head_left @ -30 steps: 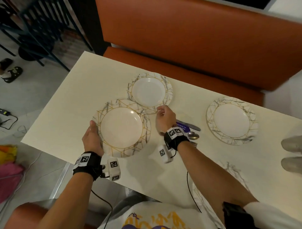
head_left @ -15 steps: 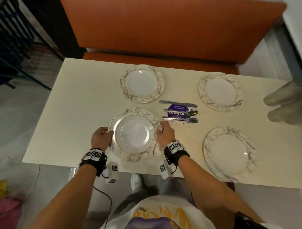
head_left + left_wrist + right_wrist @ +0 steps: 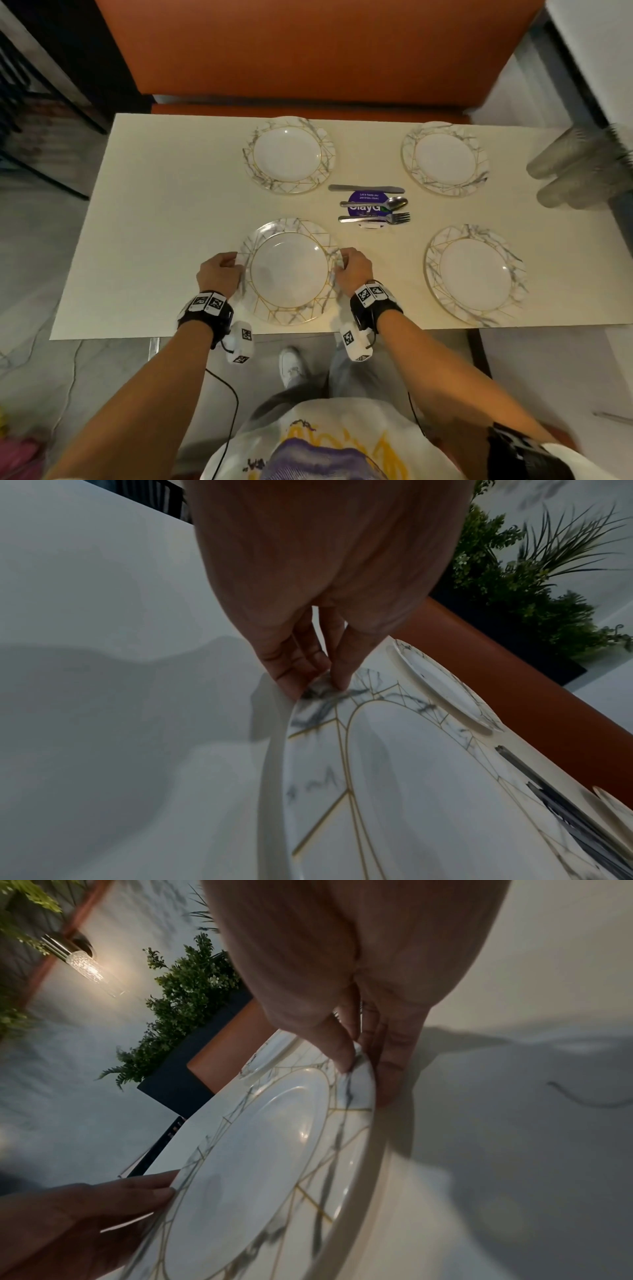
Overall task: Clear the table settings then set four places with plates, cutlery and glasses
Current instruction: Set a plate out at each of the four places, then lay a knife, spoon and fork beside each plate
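Note:
A white marble-patterned plate with gold lines (image 3: 289, 270) sits at the near left of the cream table (image 3: 164, 219). My left hand (image 3: 219, 272) pinches its left rim (image 3: 320, 693), thumb on top. My right hand (image 3: 352, 270) pinches its right rim (image 3: 359, 1074) the same way. Three matching plates lie at the far left (image 3: 287, 154), far right (image 3: 445, 158) and near right (image 3: 474, 274). A knife (image 3: 365, 188), spoon (image 3: 375, 204) and fork (image 3: 375, 218) lie side by side in the table's middle on a purple sticker (image 3: 366, 202).
Clear glasses (image 3: 579, 171), blurred, stand at the table's right end. An orange bench (image 3: 308, 68) runs along the far side. Black chair frames (image 3: 30, 102) stand at the left. Potted green plants (image 3: 514, 588) show beyond the bench.
Both hands have drawn the plate from beside the far left plate toward me to the near left place. The head view has swung to face the table squarely.

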`<state>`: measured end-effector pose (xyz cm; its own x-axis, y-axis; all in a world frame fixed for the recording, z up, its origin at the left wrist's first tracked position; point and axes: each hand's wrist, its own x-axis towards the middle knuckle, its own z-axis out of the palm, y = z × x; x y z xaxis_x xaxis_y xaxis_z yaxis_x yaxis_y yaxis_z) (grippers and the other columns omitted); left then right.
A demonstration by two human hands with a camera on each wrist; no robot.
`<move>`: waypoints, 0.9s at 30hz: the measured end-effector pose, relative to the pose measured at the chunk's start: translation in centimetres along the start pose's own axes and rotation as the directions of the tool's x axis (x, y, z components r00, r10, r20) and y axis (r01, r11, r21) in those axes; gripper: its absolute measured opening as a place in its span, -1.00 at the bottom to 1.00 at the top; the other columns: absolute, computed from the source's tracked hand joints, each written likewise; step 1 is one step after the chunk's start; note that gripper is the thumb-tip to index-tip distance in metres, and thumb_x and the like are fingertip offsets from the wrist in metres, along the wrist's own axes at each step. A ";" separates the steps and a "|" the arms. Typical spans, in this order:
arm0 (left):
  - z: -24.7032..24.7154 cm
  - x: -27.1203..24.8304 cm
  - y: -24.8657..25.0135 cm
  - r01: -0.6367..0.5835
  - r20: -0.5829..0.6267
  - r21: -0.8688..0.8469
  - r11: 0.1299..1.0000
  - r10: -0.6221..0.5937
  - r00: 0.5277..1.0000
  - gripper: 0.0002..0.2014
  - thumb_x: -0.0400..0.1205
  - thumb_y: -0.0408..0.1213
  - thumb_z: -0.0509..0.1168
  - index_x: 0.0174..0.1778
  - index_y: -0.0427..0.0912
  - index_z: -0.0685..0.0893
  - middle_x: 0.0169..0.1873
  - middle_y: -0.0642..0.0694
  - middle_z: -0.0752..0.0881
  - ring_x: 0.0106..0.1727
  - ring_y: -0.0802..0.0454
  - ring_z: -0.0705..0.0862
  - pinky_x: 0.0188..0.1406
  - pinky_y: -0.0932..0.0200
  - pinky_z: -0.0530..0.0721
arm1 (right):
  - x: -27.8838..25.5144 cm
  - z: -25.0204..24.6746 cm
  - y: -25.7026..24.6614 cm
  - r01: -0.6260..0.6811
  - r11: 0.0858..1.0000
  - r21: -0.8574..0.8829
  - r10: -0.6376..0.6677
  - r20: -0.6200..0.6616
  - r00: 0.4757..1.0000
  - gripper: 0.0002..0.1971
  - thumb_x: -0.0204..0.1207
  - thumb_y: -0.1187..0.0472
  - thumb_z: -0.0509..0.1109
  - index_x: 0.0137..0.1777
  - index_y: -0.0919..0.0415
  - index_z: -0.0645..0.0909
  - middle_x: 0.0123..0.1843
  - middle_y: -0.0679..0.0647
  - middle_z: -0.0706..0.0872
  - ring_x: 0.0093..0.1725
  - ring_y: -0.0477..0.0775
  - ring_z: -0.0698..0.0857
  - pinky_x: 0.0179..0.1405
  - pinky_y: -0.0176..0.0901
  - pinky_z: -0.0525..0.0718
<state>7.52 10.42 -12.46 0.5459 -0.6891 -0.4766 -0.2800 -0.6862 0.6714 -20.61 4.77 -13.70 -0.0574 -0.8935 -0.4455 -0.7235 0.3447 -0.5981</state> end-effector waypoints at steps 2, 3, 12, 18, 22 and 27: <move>-0.1 -0.1 -0.2 -0.007 0.003 0.000 1.000 0.007 1.000 -0.64 0.58 -0.39 0.48 0.31 -0.09 0.82 0.14 -0.11 0.85 0.21 -0.14 0.78 0.45 -0.04 0.68 | -0.2 0.1 0.1 0.001 1.000 -0.011 -0.001 0.005 1.000 -0.60 0.55 0.38 0.42 0.40 0.23 0.63 0.29 0.21 0.73 0.29 0.23 0.70 0.23 -0.18 0.60; -0.1 -0.2 -0.3 -0.015 0.003 0.003 1.000 0.015 1.000 -0.63 0.59 -0.39 0.47 0.32 -0.09 0.82 0.15 -0.11 0.84 0.23 -0.14 0.77 0.46 -0.02 0.66 | -0.3 0.1 0.2 0.004 1.000 -0.017 -0.004 0.008 1.000 -0.59 0.56 0.38 0.42 0.41 0.23 0.62 0.30 0.21 0.73 0.30 0.23 0.69 0.25 -0.15 0.61; -0.3 -0.2 -0.4 -0.061 -0.012 0.050 0.997 0.061 0.998 -0.66 0.64 -0.34 0.38 0.34 -0.12 0.79 0.17 -0.15 0.84 0.27 -0.19 0.75 0.41 -0.01 0.67 | -1.1 -0.5 0.2 -0.002 0.999 -0.032 0.003 0.060 0.998 -0.59 0.61 0.29 0.41 0.46 0.19 0.59 0.29 0.19 0.75 0.30 0.23 0.70 0.25 -0.11 0.63; 0.7 -0.2 1.9 -0.260 -0.060 0.152 0.954 0.271 0.961 -0.79 0.68 -0.31 0.36 0.19 -0.13 0.82 0.15 -0.21 0.78 0.21 -0.23 0.74 0.19 -0.01 0.70 | -0.5 -3.3 0.2 0.004 0.999 0.041 -0.004 -0.003 1.000 -0.67 0.62 0.32 0.35 0.38 0.21 0.62 0.09 0.13 0.76 0.18 0.15 0.73 0.10 -0.24 0.57; 2.9 -0.5 5.4 -0.340 0.015 0.153 0.928 0.342 0.940 -0.80 0.71 -0.35 0.33 0.17 -0.16 0.82 0.11 -0.18 0.80 0.14 -0.15 0.76 0.09 0.15 0.59 | 1.3 -6.3 0.0 0.056 0.998 0.010 -0.055 -0.104 0.993 -0.72 0.65 0.34 0.24 0.26 0.17 0.67 0.14 0.12 0.76 0.12 0.08 0.70 0.06 -0.30 0.48; 7.4 -0.5 11.1 -0.400 0.118 0.086 0.912 0.389 0.914 -0.77 0.71 -0.40 0.28 0.17 -0.13 0.81 0.11 -0.12 0.81 0.09 -0.05 0.73 0.13 0.17 0.62 | 5.8 -10.7 -0.3 0.130 0.991 -0.030 -0.133 -0.167 0.977 -0.78 0.64 0.32 0.29 0.17 0.19 0.71 0.14 0.15 0.79 0.12 0.15 0.75 0.04 -0.28 0.54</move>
<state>-1.65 1.41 -8.96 0.2969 -0.9241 -0.2407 -0.5420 -0.3706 0.7542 -28.08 -3.58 -8.99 -0.0750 -0.9668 -0.2444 -0.7451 0.2172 -0.6306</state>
